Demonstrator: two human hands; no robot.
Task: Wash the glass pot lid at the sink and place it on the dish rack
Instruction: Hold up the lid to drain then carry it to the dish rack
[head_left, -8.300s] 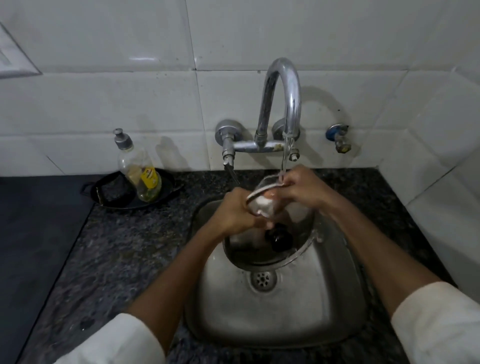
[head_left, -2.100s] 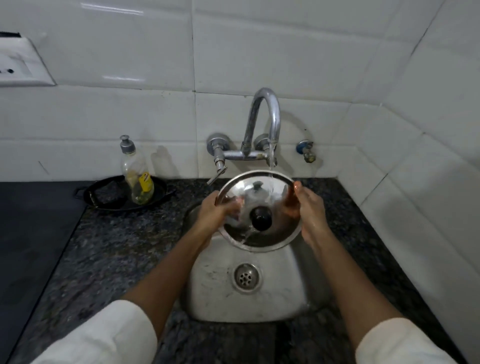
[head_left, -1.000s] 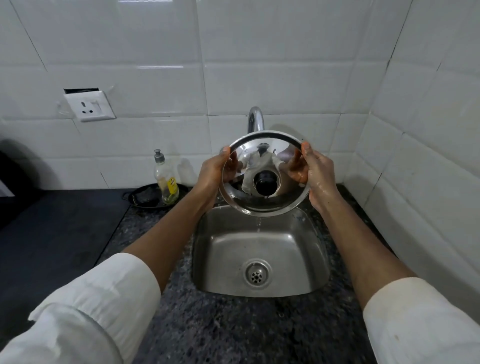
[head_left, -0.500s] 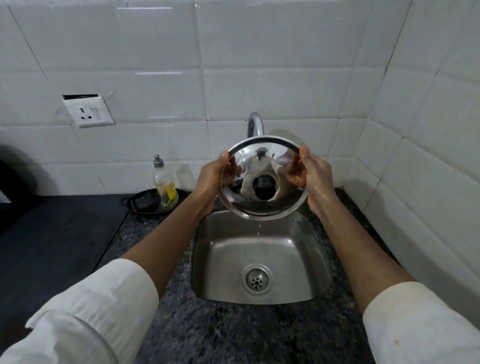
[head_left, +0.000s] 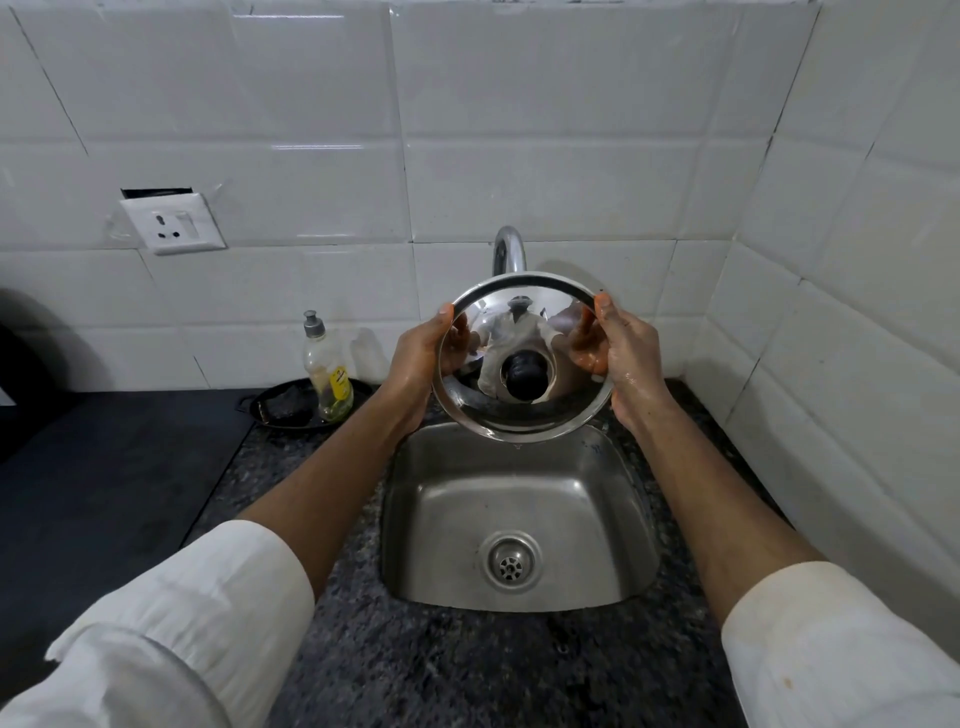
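The round glass pot lid (head_left: 519, 415), steel-rimmed with a black knob at its centre, is held upright in the air above the back edge of the steel sink (head_left: 582, 499). My left hand (head_left: 415, 358) grips its left rim and my right hand (head_left: 626, 358) grips its right rim. Both hands look wet. A drop hangs below the lid's lower edge. The lid covers most of the tap (head_left: 508, 249); only the top of the spout shows. No dish rack is in view.
A dish-soap bottle (head_left: 324, 369) stands in a black tray (head_left: 291, 410) with a dark scrubber, left of the sink on the speckled granite counter (head_left: 467, 670). A dark surface (head_left: 104, 493) lies farther left. A wall socket (head_left: 174, 223) sits on the white tiles; a tiled wall closes the right.
The lid came out from under the running tap and rose above the sink, held by both rims. Over the last half second it has stayed almost still, dripping.
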